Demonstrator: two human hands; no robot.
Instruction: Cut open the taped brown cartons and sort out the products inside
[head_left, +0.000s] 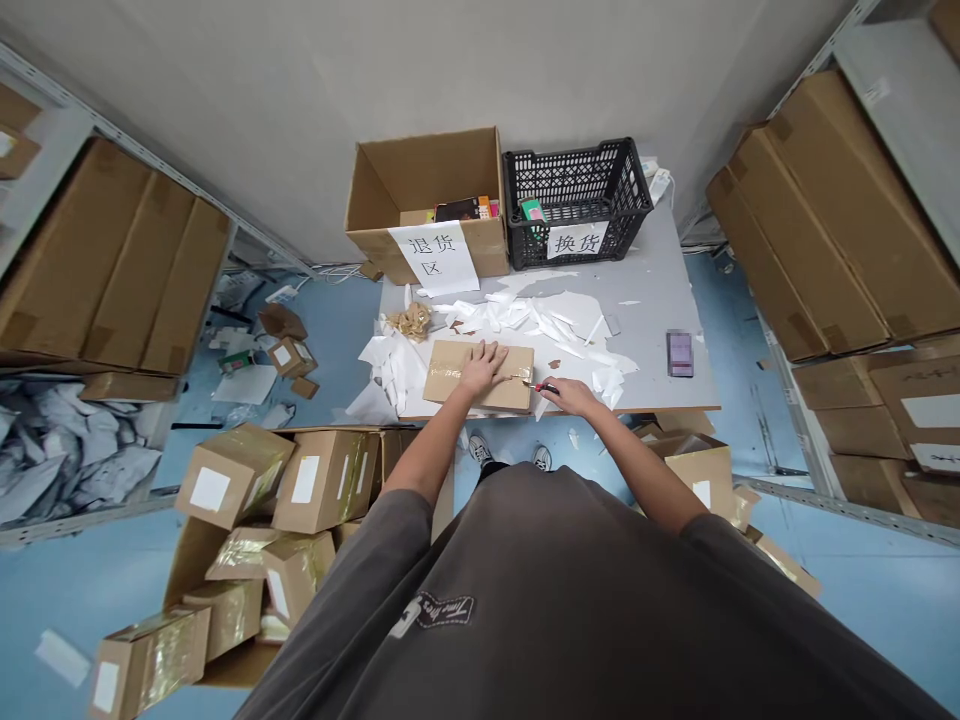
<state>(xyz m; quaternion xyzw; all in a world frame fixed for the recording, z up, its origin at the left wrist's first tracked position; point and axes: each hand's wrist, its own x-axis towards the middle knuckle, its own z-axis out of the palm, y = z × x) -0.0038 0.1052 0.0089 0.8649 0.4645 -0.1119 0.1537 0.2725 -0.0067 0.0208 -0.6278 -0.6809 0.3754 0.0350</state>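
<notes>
A small taped cardboard box lies near the front edge of the grey table. My left hand rests flat on its top, fingers spread, pressing on the cardboard. My right hand is closed round a red and black utility knife. The knife's tip points left and meets the right end of the box, by the tape line. Its handle is partly hidden in my fingers.
White paper scraps and crumpled brown paper litter the table. Behind stand a large open carton and a black plastic crate. A phone-like device lies right. Parcels fill a carton at lower left; shelves flank both sides.
</notes>
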